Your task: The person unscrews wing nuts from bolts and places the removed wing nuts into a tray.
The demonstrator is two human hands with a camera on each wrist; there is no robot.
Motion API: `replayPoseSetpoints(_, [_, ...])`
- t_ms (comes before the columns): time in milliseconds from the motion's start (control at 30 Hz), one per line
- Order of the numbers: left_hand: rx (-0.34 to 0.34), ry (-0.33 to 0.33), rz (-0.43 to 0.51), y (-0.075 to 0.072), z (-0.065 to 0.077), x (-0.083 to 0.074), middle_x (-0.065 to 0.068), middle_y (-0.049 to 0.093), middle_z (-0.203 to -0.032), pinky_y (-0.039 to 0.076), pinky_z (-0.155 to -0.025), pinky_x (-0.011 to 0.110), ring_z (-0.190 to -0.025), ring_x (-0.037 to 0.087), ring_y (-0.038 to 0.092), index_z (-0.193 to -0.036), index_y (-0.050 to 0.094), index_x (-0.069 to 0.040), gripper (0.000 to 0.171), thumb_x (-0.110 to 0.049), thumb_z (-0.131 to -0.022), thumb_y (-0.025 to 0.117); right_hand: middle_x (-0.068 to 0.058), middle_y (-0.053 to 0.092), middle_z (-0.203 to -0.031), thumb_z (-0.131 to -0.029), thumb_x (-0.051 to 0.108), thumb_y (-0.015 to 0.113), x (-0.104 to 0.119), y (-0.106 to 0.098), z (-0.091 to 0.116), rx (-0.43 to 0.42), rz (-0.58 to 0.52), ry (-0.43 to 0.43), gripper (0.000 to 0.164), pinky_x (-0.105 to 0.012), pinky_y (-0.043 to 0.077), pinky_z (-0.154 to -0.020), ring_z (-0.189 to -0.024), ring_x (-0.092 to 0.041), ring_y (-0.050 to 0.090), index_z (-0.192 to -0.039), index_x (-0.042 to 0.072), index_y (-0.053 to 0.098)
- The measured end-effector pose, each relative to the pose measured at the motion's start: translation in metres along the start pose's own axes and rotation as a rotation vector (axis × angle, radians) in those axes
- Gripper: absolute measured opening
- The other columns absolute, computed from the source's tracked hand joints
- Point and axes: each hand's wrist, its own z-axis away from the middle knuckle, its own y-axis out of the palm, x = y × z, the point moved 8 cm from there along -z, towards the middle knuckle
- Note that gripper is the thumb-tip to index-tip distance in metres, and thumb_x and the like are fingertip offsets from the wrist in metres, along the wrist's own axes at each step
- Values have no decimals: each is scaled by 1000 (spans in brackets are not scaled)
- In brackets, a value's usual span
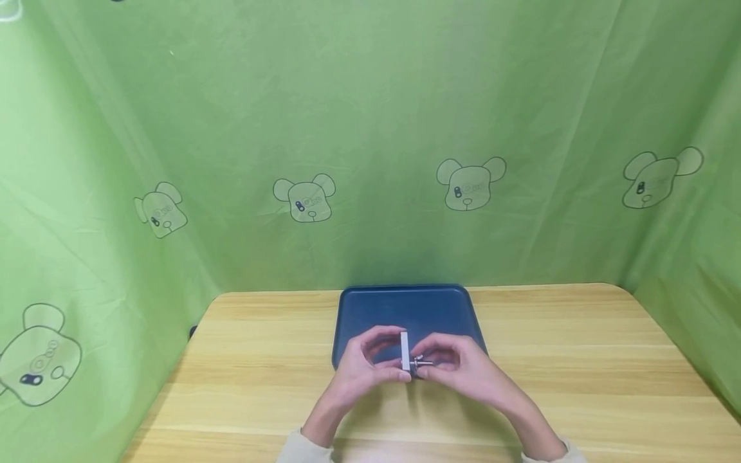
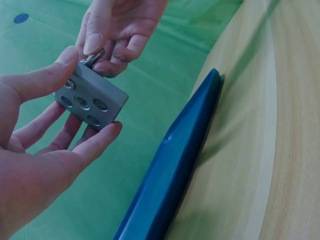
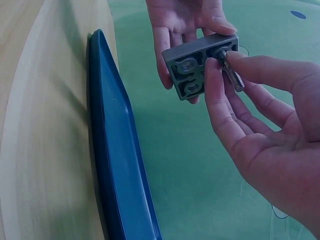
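My left hand (image 1: 357, 368) grips a grey metal block (image 2: 90, 95) by its edges, thumb on one side and fingertips on the other. The block stands on edge above the tray's near side. One face has several round holes; its other face (image 3: 196, 67) is recessed with round bosses. At a corner of that recessed face, a threaded metal bolt (image 3: 234, 79) sticks out towards my right hand (image 1: 460, 366). My right thumb and fingertips pinch around the bolt close to the block. The part under the fingertips is partly hidden.
A dark blue tray (image 1: 405, 302) with a raised rim lies on the light wooden table (image 1: 260, 360), behind and below the hands. Green cloth (image 1: 382, 128) with printed bear heads hangs around the table's back and sides.
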Motion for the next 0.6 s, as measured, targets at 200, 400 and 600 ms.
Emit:
replayPoseSetpoints(200, [4,-1,2,0,0,-1,16,60,-139,56,-105,46,-132,34,55,-134,61,2,68,17,-70,82,-16,70,-112,-89,9,79,0,2,0,0,-10,16,28,-34,65,-85,-95,-25,73,-115,2,69])
replayPoseSetpoints(400, [2,-1,3,-1,0,-1,16,60,-139,56,-105,45,-132,34,55,-133,61,1,68,17,-70,82,-17,69,-112,-89,10,79,0,2,0,-4,-10,25,29,-34,66,-85,-95,-25,73,-115,2,68])
replayPoseSetpoints(600, [-2,-2,1,-1,0,-2,15,60,-139,56,-105,45,-133,33,55,-133,61,1,68,17,-70,81,-16,70,-111,-90,10,79,-1,1,-1,-7,-7,30,28,-34,66,-83,-94,-25,73,-115,2,69])
